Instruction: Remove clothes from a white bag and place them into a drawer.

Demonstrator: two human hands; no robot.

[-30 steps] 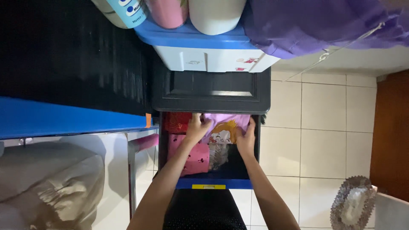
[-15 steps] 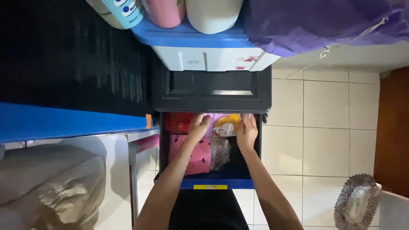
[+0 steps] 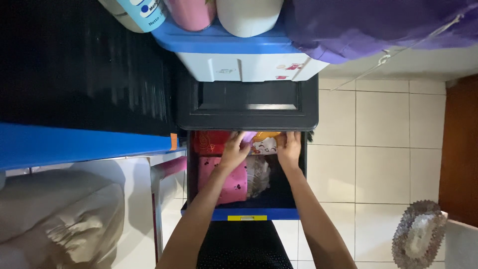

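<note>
Both my hands reach into an open dark drawer with a blue front edge (image 3: 244, 214). My left hand (image 3: 234, 149) and my right hand (image 3: 290, 147) grip the two sides of a folded purple garment with a yellow and white cartoon print (image 3: 264, 143) at the back of the drawer, partly under the black cabinet top (image 3: 247, 105). Left of it lies a red folded cloth (image 3: 208, 141). Nearer me sit a pink patterned folded cloth (image 3: 219, 174) and a grey patterned one (image 3: 258, 175).
On the cabinet stands a white box with a blue lid (image 3: 239, 55), holding a pale blue bottle (image 3: 142, 9), a pink one (image 3: 191, 12) and a white one (image 3: 249, 15). Purple fabric (image 3: 378, 25) hangs at upper right. White tiled floor (image 3: 373, 164), a brown door (image 3: 460, 149), beige bedding (image 3: 59, 214).
My hands have pushed the purple printed garment deeper into the back of the drawer; it now looks more bunched and less of it shows.
</note>
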